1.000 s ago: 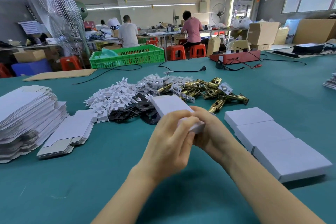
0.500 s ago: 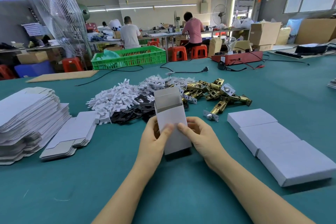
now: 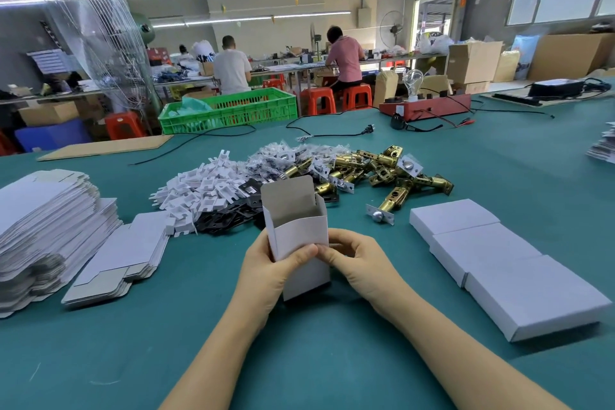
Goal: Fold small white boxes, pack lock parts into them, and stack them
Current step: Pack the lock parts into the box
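Head view: an upright white box [image 3: 299,243], top flap raised (grey inside), stands on the green table [image 3: 332,359]. The left hand [image 3: 266,271] wraps its side; the right hand [image 3: 357,258] pinches its front edge. Brass latches [image 3: 392,200] lie behind it.

Upright white box [image 3: 299,240], top flap open, before heaped brass latches [image 3: 376,170].

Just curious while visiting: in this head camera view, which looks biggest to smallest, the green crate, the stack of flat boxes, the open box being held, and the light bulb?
1. Stack of flat boxes; nearness may inflate it.
2. Green crate.
3. Open box.
4. Light bulb.
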Demonstrator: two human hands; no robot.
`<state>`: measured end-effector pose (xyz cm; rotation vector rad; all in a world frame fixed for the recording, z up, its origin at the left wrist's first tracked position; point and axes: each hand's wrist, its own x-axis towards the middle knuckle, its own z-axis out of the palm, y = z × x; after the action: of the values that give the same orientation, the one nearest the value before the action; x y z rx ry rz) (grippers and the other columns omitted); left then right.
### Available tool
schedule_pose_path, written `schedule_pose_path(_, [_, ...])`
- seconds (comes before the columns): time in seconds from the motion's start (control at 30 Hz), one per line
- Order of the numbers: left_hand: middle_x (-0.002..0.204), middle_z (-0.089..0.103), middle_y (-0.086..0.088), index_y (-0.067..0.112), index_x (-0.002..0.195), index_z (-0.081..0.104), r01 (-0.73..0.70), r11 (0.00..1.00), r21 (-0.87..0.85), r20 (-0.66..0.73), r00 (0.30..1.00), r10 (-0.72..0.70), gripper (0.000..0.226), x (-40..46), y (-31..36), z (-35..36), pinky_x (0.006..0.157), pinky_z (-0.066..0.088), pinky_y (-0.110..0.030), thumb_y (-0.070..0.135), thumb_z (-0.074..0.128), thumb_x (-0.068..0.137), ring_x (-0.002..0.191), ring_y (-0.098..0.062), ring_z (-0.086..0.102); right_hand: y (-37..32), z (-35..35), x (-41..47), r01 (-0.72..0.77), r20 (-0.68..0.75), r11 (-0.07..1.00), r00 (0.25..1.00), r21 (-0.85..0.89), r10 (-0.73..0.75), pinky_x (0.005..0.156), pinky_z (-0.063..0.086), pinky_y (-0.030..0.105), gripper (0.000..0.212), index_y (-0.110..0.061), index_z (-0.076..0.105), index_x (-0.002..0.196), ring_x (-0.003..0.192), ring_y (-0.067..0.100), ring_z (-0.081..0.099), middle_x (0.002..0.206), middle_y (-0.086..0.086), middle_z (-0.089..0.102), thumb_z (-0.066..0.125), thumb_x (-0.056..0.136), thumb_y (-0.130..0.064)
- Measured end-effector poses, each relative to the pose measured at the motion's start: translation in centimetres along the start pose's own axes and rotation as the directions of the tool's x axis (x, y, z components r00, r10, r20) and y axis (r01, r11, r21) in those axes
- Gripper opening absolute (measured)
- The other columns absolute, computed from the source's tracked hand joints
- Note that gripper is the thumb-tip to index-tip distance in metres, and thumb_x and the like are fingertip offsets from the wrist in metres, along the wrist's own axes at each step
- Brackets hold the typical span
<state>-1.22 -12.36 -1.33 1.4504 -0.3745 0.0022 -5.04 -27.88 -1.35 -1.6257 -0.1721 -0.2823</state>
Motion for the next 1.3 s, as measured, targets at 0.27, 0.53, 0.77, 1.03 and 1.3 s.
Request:
schedule_pose_path(0.27, [0.088,0.076,0.009,0.025,0.094,0.069,0.028,1.0,0.009,-0.095,0.995,-0.027,0.045,0.3,0.0,-0.1,0.058,0.052,-0.015,0.031,0.086,0.053,0.077,-0.005,0.07,-0.7,-2.0,0.7,-0.2,-0.008,0.978,0.98,0.051,0.201,0.083,0.058,0.031,0.023,-0.019,0.066,0.106,0.093,0.02,0.07,0.103,0.009,0.071,0.072,0.085,-0.018])
schedule_pose_path(0.53, [0.09,0.076,0.008,0.025,0.099,0.069,0.068,0.998,0.01,-0.088,0.994,-0.067,0.038,0.4,0.0,-0.5,0.062,0.056,-0.023,0.019,0.089,0.068,0.081,-0.013,0.072,-2.2,-6.8,3.6,-0.252,-0.585,0.966,0.777,0.049,0.232,0.077,0.054,0.038,0.015,-0.006,0.064,0.093,0.079,0.023,0.062,0.084,0.011,0.066,0.056,0.084,0.003])
schedule_pose_path(0.77, [0.088,0.074,0.017,0.031,0.094,0.069,0.038,0.99,0.136,-0.109,0.994,-0.023,0.032,0.2,-0.2,-0.5,0.07,0.057,-0.029,0.023,0.088,0.07,0.081,-0.004,0.07,-1.4,-9.3,8.4,-0.291,-0.329,0.304,0.941,-0.907,-0.08,0.066,0.036,0.034,0.014,-0.003,0.044,0.102,0.088,0.032,0.048,0.103,0.018,0.053,0.049,0.089,-0.006])
schedule_pose_path(1.03, [0.084,0.073,0.02,0.034,0.09,0.069,-0.01,0.978,0.207,-0.089,0.996,0.029,0.028,0.3,-0.5,-0.4,0.064,0.054,-0.015,0.019,0.085,0.073,0.078,0.001,0.068,0.5,-11.1,10.9,-0.449,-0.43,0.329,0.893,-0.831,0.132,0.045,0.025,0.029,0.043,-0.012,0.036,0.073,0.055,0.015,0.04,0.06,0.003,0.042,0.06,0.091,-0.042])
schedule_pose_path(1.3, [0.085,0.073,0.021,0.034,0.091,0.069,-0.011,0.982,0.187,-0.097,0.995,0.03,0.029,0.4,-0.6,-0.4,0.065,0.054,-0.014,0.018,0.085,0.073,0.079,0.002,0.068,-0.1,-10.4,11.2,-0.533,-0.488,0.35,0.846,-0.77,0.215,0.045,0.027,0.026,0.028,-0.01,0.037,0.084,0.057,0.016,0.041,0.064,0.003,0.042,0.062,0.078,-0.022])
